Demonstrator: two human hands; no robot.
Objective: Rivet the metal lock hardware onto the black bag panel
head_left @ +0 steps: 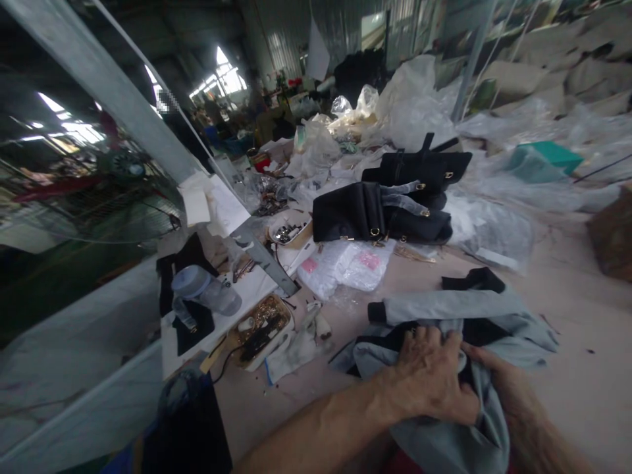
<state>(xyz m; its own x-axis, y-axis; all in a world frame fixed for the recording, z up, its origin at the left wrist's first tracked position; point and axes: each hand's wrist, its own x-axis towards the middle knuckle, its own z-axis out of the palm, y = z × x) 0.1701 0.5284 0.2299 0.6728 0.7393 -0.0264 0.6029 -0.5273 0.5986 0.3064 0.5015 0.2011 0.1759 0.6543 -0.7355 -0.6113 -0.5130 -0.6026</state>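
A grey and black garment [444, 306] lies bunched on the table's near right part, with one black-cuffed sleeve stretched across it. My left hand [434, 372] rests over the bunched cloth, its fingers curled into the fabric. Close beside it on the right, my right hand [503, 378] grips the same cloth, thumb side toward the left hand; most of its fingers are hidden under the fabric. Part of the garment hangs toward me below both hands.
Black bags [345, 214] with gold fittings stand behind, beside white wrapped packets [345, 266]. To the left are a tray of small metal parts [266, 322], a white glove [296, 349], a clear jar [217, 293] and a slanted metal post [123, 105]. A cardboard box [612, 230] sits far right.
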